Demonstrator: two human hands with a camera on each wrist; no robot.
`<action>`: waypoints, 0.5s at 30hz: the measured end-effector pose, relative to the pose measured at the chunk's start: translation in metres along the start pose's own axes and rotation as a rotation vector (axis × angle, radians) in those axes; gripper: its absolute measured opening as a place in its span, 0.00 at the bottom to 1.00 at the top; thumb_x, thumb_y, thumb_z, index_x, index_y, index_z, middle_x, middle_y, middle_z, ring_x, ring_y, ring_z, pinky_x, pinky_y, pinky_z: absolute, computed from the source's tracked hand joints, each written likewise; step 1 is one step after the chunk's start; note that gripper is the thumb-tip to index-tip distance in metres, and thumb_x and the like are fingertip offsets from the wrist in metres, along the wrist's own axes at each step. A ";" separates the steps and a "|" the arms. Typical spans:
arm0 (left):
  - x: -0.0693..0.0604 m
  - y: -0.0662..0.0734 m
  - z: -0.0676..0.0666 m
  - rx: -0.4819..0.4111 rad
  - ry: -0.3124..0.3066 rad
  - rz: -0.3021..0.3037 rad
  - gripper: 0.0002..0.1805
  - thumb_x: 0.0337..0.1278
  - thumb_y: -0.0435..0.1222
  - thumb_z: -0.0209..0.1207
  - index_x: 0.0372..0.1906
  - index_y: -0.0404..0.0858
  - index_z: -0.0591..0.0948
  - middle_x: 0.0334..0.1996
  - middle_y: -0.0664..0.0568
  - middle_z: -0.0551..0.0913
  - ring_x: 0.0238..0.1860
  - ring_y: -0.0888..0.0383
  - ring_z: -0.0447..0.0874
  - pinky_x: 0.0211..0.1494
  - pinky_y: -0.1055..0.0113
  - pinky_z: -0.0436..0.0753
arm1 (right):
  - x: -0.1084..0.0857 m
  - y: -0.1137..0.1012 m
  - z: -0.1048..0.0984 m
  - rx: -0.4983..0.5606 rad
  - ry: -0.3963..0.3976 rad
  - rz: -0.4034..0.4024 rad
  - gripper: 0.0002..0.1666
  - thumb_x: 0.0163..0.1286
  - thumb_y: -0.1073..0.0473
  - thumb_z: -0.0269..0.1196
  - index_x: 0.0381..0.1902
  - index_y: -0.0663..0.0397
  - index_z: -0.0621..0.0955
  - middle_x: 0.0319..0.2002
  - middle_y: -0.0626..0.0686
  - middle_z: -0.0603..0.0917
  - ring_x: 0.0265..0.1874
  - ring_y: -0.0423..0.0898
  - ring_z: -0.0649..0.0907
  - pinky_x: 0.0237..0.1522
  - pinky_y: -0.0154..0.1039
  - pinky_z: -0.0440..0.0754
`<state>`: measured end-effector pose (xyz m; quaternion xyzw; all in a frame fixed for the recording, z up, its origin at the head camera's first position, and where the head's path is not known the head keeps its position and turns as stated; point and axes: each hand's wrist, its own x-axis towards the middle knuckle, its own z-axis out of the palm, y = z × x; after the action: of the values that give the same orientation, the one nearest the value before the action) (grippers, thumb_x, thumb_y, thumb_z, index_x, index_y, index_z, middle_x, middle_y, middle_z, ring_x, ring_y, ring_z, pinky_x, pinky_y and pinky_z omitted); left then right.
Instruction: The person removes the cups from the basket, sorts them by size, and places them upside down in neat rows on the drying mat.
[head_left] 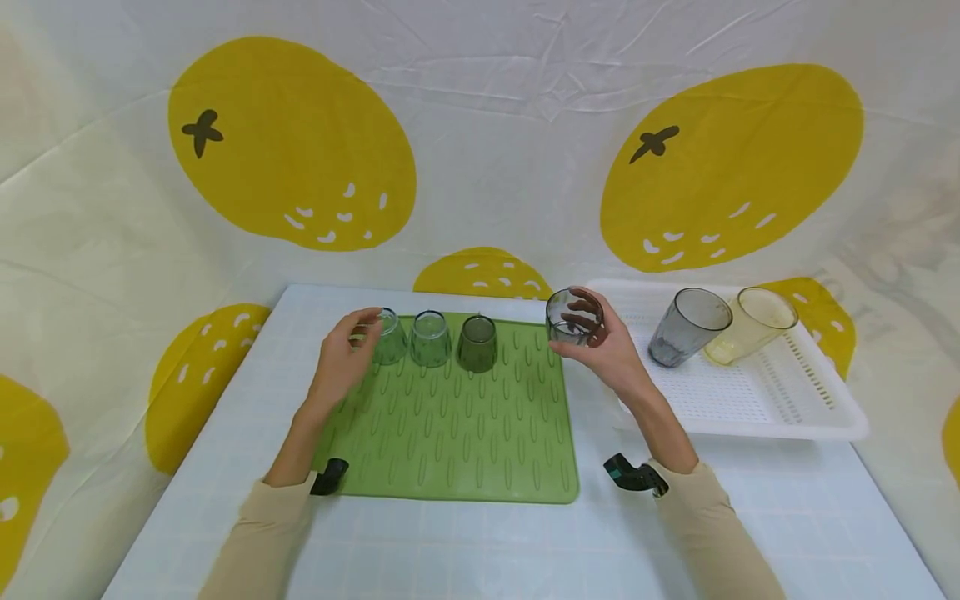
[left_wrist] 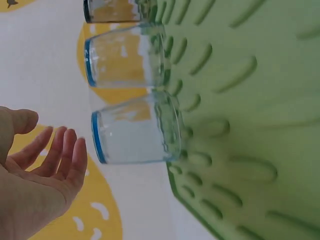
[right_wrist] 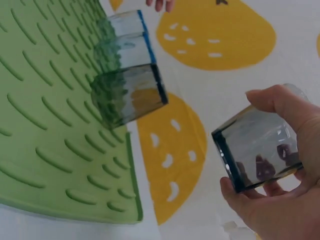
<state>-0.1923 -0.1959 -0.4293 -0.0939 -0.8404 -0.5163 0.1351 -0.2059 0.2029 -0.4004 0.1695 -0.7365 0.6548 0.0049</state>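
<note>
My right hand (head_left: 611,346) holds a grey-tinted glass (right_wrist: 262,145) in the air, beyond the mat's right edge. In the right wrist view the thumb lies along one side of this glass and the fingers curl round the other. My left hand (left_wrist: 50,175) is beside the leftmost clear bluish glass (left_wrist: 137,131), its fingers loosely bent; the left wrist view shows a gap between them. A second clear bluish glass (head_left: 431,340) and a darker grey-green glass (head_left: 477,344) complete a row at the back of the green ridged mat (head_left: 465,433). These glasses look upside down, wider at the mat.
To the right stands a white perforated basket (head_left: 810,425). Inside it lean a tall grey glass (head_left: 686,329) and a tall yellowish glass (head_left: 753,325). A white cloth with yellow fruit prints (head_left: 292,142) hangs behind the pale table (head_left: 480,550).
</note>
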 end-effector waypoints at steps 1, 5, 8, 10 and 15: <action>0.000 0.002 0.003 -0.006 -0.001 0.006 0.22 0.80 0.37 0.53 0.69 0.31 0.74 0.60 0.36 0.77 0.58 0.42 0.77 0.58 0.52 0.75 | 0.000 0.001 0.002 -0.007 -0.001 -0.002 0.49 0.63 0.72 0.72 0.77 0.47 0.65 0.68 0.60 0.69 0.68 0.57 0.73 0.60 0.35 0.79; 0.000 0.006 0.016 -0.023 -0.010 0.044 0.20 0.79 0.35 0.54 0.68 0.31 0.75 0.58 0.37 0.79 0.57 0.43 0.78 0.56 0.56 0.77 | 0.001 0.003 0.011 -0.018 -0.002 0.007 0.50 0.62 0.72 0.73 0.77 0.47 0.65 0.68 0.59 0.70 0.68 0.55 0.73 0.62 0.37 0.77; 0.001 0.009 0.025 -0.040 -0.019 0.053 0.20 0.78 0.34 0.55 0.67 0.31 0.76 0.57 0.38 0.80 0.55 0.44 0.80 0.55 0.61 0.78 | 0.001 0.004 0.019 -0.026 -0.004 0.011 0.50 0.62 0.72 0.73 0.77 0.48 0.64 0.68 0.58 0.70 0.68 0.54 0.72 0.65 0.44 0.75; 0.002 0.011 0.031 -0.053 -0.027 0.054 0.20 0.78 0.35 0.56 0.67 0.32 0.77 0.57 0.38 0.81 0.55 0.46 0.80 0.55 0.63 0.78 | 0.001 0.005 0.023 -0.043 -0.001 0.011 0.51 0.61 0.71 0.74 0.77 0.49 0.64 0.68 0.57 0.70 0.68 0.53 0.72 0.67 0.50 0.73; 0.001 0.021 0.044 -0.098 -0.056 0.068 0.20 0.78 0.34 0.55 0.67 0.29 0.76 0.57 0.34 0.81 0.55 0.44 0.80 0.57 0.53 0.79 | 0.002 0.010 0.037 -0.055 0.001 0.014 0.50 0.61 0.69 0.75 0.76 0.51 0.63 0.70 0.55 0.69 0.68 0.53 0.72 0.69 0.55 0.69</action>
<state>-0.1925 -0.1470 -0.4298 -0.1435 -0.8138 -0.5493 0.1241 -0.2027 0.1674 -0.4150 0.1638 -0.7555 0.6343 0.0054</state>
